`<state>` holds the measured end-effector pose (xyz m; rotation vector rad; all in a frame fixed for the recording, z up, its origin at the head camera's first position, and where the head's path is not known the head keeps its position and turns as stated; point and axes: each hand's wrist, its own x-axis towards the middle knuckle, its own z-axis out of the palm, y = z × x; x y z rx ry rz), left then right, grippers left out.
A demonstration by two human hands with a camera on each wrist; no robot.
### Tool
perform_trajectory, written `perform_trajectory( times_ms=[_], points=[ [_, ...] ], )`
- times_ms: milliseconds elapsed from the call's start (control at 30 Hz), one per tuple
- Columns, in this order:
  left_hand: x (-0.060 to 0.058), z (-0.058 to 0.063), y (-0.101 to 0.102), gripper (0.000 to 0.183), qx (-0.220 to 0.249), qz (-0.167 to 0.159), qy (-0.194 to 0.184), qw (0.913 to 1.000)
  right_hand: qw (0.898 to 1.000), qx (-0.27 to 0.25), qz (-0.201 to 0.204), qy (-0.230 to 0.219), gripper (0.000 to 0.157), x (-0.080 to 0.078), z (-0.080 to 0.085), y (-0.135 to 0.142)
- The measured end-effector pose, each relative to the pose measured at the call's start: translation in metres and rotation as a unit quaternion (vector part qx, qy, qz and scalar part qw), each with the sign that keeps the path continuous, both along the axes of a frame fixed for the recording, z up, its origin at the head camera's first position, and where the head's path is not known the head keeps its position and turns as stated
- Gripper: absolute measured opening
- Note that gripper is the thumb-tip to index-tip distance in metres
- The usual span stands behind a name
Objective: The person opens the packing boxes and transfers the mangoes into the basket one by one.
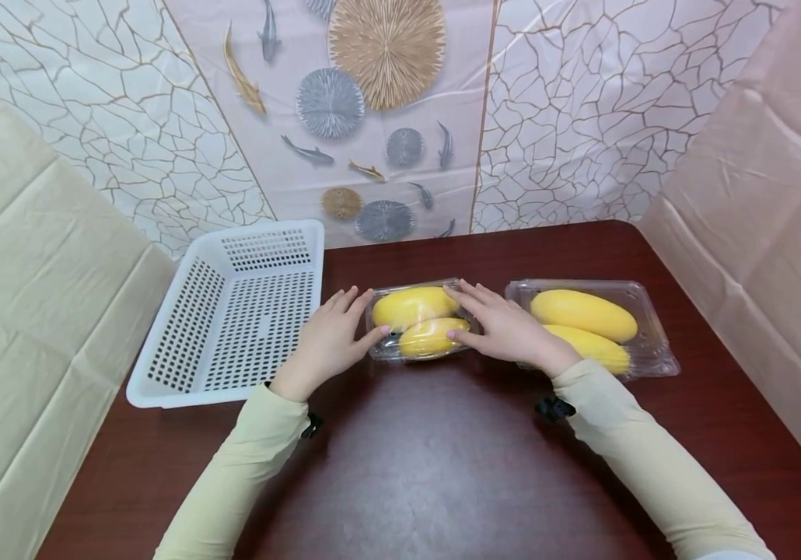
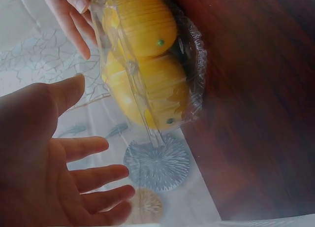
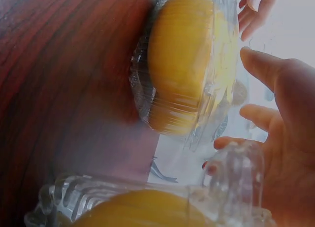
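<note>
A clear lidded plastic box (image 1: 390, 294) with two yellow mango-like fruits (image 1: 410, 308) lies at the middle of the table. At its left end is my left hand (image 1: 334, 330), fingers spread and extended. My right hand (image 1: 505, 323) is over its right end, fingers likewise loosely straight. Seen from the left wrist, the left thumb (image 2: 69, 93) stands apart from the box, and small green tips show on the fruits (image 2: 152, 89). The right wrist view has the right hand (image 3: 290, 118) beside the box without a grip; whether any fingertip touches is unclear.
Just right of the right hand sits a second clear box (image 1: 652, 330) with two larger yellow fruits (image 1: 582, 313). A white perforated basket (image 1: 194, 307) stands on the left of the dark red table (image 1: 414, 459). Patterned sheeting (image 1: 547, 117) encloses the back and sides.
</note>
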<state>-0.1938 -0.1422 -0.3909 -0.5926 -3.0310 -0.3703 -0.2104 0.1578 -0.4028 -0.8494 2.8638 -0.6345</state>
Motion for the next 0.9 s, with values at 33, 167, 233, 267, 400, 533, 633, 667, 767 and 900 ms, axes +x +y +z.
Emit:
perform_trajectory(
  times_ms=[33, 167, 233, 267, 400, 533, 633, 667, 767, 900],
  points=[
    [0.001, -0.001, 0.001, 0.074, 0.002, 0.0, 0.0, 1.0, 1.0, 0.007, -0.002, 0.001, 0.079, 0.001, -0.001, 0.0],
    [0.004, -0.006, 0.006, 0.075, -0.005, -0.01, 0.009, 0.9999, 1.0, 0.015, -0.01, 0.005, 0.084, 0.003, -0.002, -0.002],
    [0.005, -0.009, 0.009, 0.075, -0.016, -0.021, 0.016, 0.9995, 1.0, 0.014, -0.009, 0.002, 0.087, 0.004, -0.003, -0.003],
    [0.007, -0.011, 0.01, 0.076, -0.022, -0.026, 0.022, 0.9992, 1.0, 0.012, -0.008, 0.0, 0.087, 0.004, -0.003, -0.004],
    [0.01, -0.016, 0.014, 0.079, -0.025, -0.04, 0.045, 0.9979, 1.0, 0.016, -0.004, -0.012, 0.089, 0.007, -0.004, -0.007],
    [0.01, -0.019, 0.017, 0.083, -0.018, -0.034, 0.054, 0.9978, 1.0, 0.023, -0.007, -0.012, 0.09, 0.008, -0.004, -0.01],
    [0.008, -0.022, 0.019, 0.083, -0.015, -0.024, 0.048, 0.9984, 1.0, 0.029, -0.009, -0.006, 0.091, 0.006, -0.006, -0.01],
    [0.008, -0.023, 0.02, 0.083, -0.014, -0.02, 0.048, 0.9986, 0.999, 0.032, -0.009, -0.004, 0.091, 0.005, -0.007, -0.01],
    [0.006, -0.027, 0.022, 0.083, -0.007, -0.014, 0.054, 0.9984, 0.999, 0.038, -0.011, 0.004, 0.09, 0.001, -0.01, -0.008],
    [0.002, -0.033, 0.025, 0.084, 0.008, -0.01, 0.055, 0.9984, 0.999, 0.04, -0.012, 0.006, 0.089, -0.006, -0.013, -0.005]
  ],
)
